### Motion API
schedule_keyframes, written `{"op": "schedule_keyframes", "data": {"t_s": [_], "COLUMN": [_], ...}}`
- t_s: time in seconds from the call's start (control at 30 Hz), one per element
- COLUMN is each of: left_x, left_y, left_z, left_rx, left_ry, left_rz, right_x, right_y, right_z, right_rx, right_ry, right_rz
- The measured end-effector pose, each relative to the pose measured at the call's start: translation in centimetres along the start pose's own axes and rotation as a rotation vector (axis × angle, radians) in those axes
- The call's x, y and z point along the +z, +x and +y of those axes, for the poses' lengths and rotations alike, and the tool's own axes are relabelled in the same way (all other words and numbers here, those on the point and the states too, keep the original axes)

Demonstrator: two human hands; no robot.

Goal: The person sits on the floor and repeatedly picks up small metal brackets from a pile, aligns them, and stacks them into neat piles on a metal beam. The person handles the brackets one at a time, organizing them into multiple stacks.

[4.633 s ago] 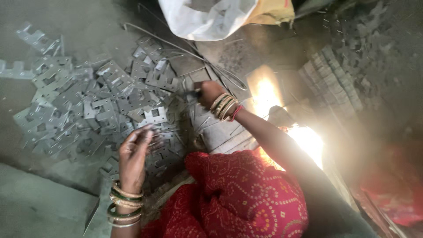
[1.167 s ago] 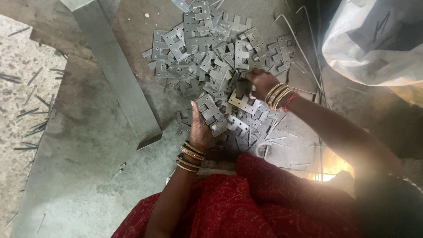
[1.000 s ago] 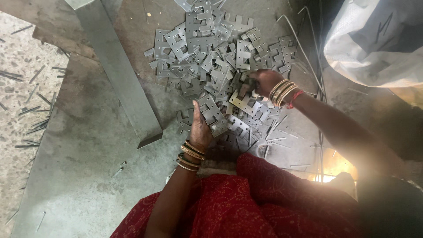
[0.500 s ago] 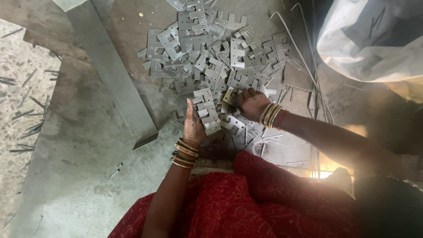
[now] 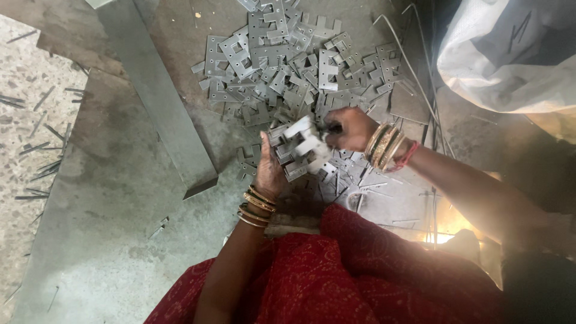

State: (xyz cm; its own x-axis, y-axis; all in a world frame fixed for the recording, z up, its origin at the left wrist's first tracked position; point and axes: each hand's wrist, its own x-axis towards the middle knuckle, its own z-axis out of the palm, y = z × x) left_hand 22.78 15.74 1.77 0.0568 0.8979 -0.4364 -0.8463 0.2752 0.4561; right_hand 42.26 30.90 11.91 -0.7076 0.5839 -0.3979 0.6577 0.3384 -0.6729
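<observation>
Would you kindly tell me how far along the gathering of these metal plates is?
Done: a small stack of plates sits gathered in the left hand. In hand: the right hand touches that stack. Left: a large loose pile of plates covers the floor.

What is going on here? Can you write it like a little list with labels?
Place: grey floor with metal scraps
Left hand: holds a stack of flat grey metal plates
Right hand: touches the stack's far end
Pile: many loose cut-out plates beyond the hands
Nearby: long metal strip, thin wires, white sack
Clothing: red patterned cloth, bangles on both wrists
</observation>
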Motion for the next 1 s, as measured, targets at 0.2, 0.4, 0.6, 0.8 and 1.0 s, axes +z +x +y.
{"op": "schedule_keyframes", "data": {"t_s": [0.2, 0.4, 0.6, 0.8, 1.0], "left_x": [0.6, 1.0, 0.8, 0.4, 0.5], "left_y": [-0.7, -1.2, -1.1, -0.4, -0.9], "left_z": [-0.3, 0.3, -0.2, -1.0, -0.7], "left_rx": [0.005, -0.028, 0.000, 0.018, -0.080], "left_ry": [-0.026, 0.046, 0.081, -0.060, -0.056], "left_rz": [-0.011, 0.003, 0.063, -0.036, 0.105], "right_x": [1.5, 3.0, -0.3, -0.9, -1.3], "right_y": [3.5, 4.1, 2.4, 1.1, 3.9], "right_z": [3.6, 4.9, 1.0, 1.5, 6.7], "right_rx": [0.177, -0.074, 0.315, -0.113, 0.023], "right_ry": [-0.655, -1.038, -0.612, 0.017, -0.757], "right_rz": [-0.014, 0.010, 0.002, 0.070, 0.311]}}
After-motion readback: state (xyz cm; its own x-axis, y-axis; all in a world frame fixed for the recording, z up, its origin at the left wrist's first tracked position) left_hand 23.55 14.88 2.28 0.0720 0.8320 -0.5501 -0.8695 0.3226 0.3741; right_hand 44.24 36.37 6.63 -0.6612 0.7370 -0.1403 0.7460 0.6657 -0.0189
